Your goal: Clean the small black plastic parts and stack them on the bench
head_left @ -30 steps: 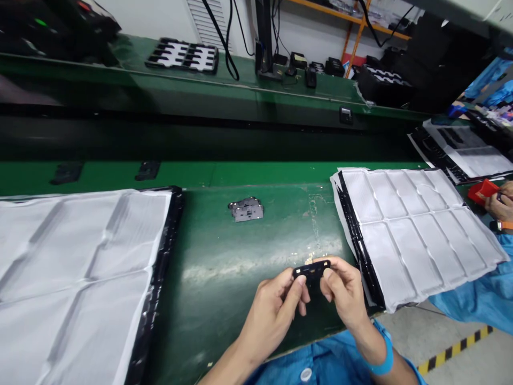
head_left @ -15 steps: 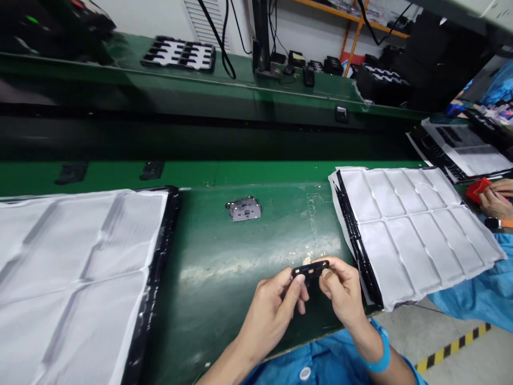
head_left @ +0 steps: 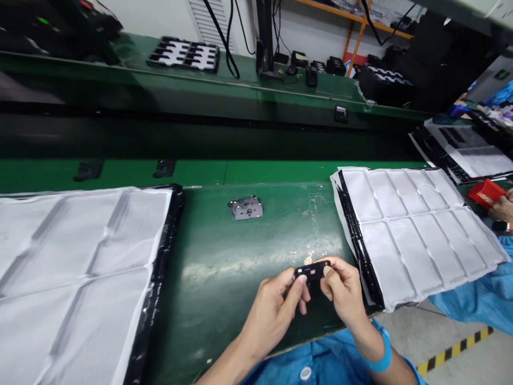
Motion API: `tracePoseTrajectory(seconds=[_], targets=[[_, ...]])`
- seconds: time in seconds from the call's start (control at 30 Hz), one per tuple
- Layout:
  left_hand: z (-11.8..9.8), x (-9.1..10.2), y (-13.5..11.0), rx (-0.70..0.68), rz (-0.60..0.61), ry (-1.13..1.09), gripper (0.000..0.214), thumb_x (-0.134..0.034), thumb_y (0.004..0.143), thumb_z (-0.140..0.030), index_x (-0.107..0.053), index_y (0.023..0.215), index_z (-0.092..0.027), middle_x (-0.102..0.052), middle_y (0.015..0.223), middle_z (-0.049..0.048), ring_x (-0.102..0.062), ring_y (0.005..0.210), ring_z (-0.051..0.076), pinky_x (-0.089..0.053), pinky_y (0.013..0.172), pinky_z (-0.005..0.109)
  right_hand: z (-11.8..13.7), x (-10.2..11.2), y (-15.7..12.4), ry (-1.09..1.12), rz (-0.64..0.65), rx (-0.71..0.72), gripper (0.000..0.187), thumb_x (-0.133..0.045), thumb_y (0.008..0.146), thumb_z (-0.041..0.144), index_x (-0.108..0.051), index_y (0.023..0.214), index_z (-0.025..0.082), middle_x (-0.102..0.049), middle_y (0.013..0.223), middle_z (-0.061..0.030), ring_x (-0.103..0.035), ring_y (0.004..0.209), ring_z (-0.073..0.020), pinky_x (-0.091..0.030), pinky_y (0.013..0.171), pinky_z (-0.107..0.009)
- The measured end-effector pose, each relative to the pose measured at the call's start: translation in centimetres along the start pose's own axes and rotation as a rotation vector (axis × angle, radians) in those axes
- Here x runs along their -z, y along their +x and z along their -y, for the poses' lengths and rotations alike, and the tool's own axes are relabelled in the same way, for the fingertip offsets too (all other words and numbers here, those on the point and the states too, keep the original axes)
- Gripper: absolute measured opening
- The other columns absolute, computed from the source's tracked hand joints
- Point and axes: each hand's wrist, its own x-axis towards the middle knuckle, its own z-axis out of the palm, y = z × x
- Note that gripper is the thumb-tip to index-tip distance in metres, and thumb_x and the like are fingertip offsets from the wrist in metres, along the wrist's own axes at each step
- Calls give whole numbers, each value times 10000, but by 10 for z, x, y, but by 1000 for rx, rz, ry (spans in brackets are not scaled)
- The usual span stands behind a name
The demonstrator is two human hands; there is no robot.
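A small flat black plastic part (head_left: 312, 270), with pale openings along it, is held up between both hands over the near edge of the green bench (head_left: 224, 278). My left hand (head_left: 276, 299) pinches its left end between thumb and fingers. At the other end, my right hand (head_left: 342, 286) grips it with the thumb on its face. Just behind the part lies a scatter of tiny pale pieces (head_left: 309, 259), partly hidden by it. Farther back, several thin grey plates (head_left: 247, 208) lie in a small overlapping pile.
White-covered tray stacks flank me, one at left (head_left: 116, 256) and one at right (head_left: 404, 230). Dark flat parts (head_left: 164, 168) rest on the bright green strip behind. At far right, a co-worker's hand (head_left: 504, 206) holds a red object (head_left: 487, 193). A slotted tray (head_left: 184, 53) sits on the rear ledge.
The view has shifted slightly, and the dark parts on the green strip appear farther right. The co-worker's red object is at a different angle. Both my hands keep their hold.
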Motion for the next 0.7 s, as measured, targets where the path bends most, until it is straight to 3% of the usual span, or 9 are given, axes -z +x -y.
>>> tracePoseTrajectory(seconds=[0.17,0.3,0.5,0.6,0.7], targets=[[1,0,3,26,4,-10,474,-471,1071,-524,-629,782,-183,-643,552,9,-547,448,123,-426,479,217,1,5,-2,-33,33,22,188,-610,916,296,-730,931,151,-458,517,81,-373,441,-89,-320,457,-210],[2,1,5,49,25,-34,436,-460,1071,-502,-619,819,-183,-655,608,15,-582,489,134,-451,504,228,2,10,-1,-93,99,5,259,-637,961,368,-731,1049,143,-532,565,58,-455,481,-107,-364,502,-226],[-7,7,9,11,18,-92,283,-425,1060,-373,-552,870,-206,-610,664,-22,-545,534,130,-455,590,253,4,11,0,-145,92,28,352,-582,1048,478,-701,990,152,-521,575,56,-481,490,-116,-393,524,-243],[-12,5,12,23,-29,-153,241,-413,1059,-365,-565,961,-206,-530,623,-58,-467,508,125,-397,551,243,7,8,-2,-152,109,92,302,-571,1070,426,-698,987,165,-560,706,23,-514,524,-110,-417,525,-242],[-15,1,16,30,-78,-193,296,-437,1055,-413,-593,933,-194,-477,639,-57,-428,526,120,-357,534,239,10,6,-5,-165,119,153,266,-555,1087,367,-720,1006,175,-599,878,-26,-552,569,-108,-443,522,-244]])
